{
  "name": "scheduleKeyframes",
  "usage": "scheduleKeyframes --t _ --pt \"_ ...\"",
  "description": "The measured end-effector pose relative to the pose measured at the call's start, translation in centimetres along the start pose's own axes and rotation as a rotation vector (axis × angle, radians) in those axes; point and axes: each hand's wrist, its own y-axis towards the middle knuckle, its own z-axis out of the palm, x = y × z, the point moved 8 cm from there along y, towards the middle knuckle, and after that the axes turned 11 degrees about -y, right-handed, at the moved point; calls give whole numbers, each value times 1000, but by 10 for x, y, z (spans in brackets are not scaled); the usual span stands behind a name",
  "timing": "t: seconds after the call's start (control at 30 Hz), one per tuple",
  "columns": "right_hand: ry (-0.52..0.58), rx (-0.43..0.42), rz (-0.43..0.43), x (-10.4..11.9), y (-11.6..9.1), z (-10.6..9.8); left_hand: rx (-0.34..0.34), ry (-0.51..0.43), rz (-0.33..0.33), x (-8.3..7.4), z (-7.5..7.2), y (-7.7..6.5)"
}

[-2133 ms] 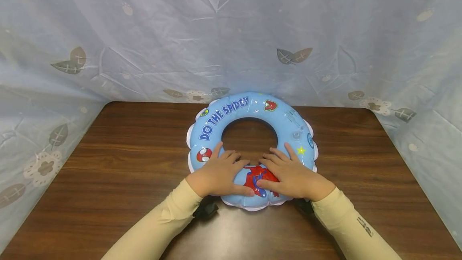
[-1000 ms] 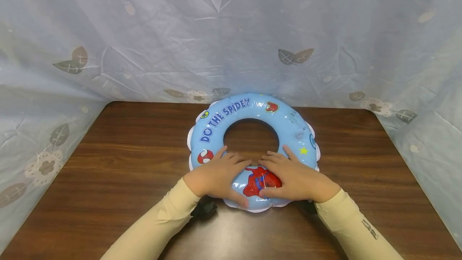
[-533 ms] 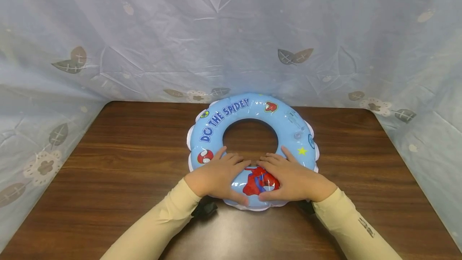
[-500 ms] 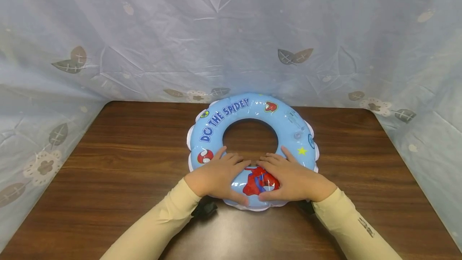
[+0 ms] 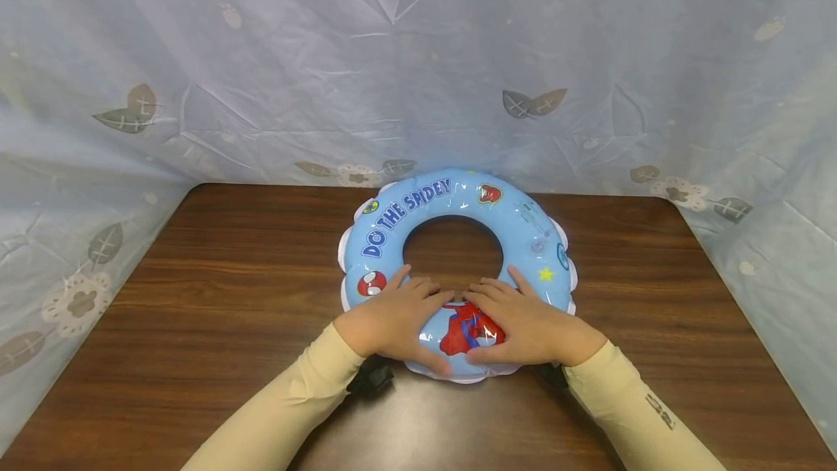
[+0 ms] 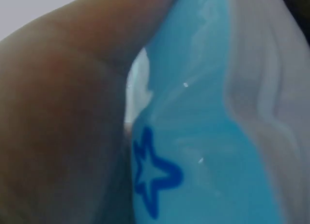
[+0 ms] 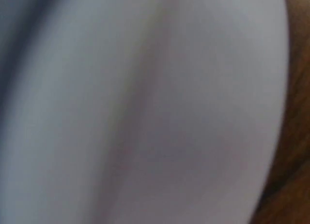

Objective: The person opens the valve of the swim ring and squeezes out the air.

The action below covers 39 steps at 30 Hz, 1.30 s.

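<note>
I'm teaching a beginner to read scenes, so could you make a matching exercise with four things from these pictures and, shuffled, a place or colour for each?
Things:
1. inflatable ring
2. left hand
3. table
4. right hand

Descriptions:
A. dark brown, wood-grained
B. on the ring, nearer the yellow star
C. light blue, with a white scalloped edge
D. on the ring, nearer the round red-and-white print

Pairs: 1-C, 2-D, 3-A, 4-B

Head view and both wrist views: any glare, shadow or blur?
Head: fairly clear, small glints on the swim ring, bright sheen on the table. Left wrist: left hand dark and blurred, star print soft but legible. Right wrist: badly out of focus, the pale surface almost featureless.
</note>
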Motion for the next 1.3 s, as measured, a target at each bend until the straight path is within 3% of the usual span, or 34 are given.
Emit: scheduleKeyframes --t 0.3,1.3 --pt "16 -14 -6 1 0 0 -42 -17 -2 1 -2 1" --pt "10 6 8 -1 1 2 -36 5 -38 -2 1 5"
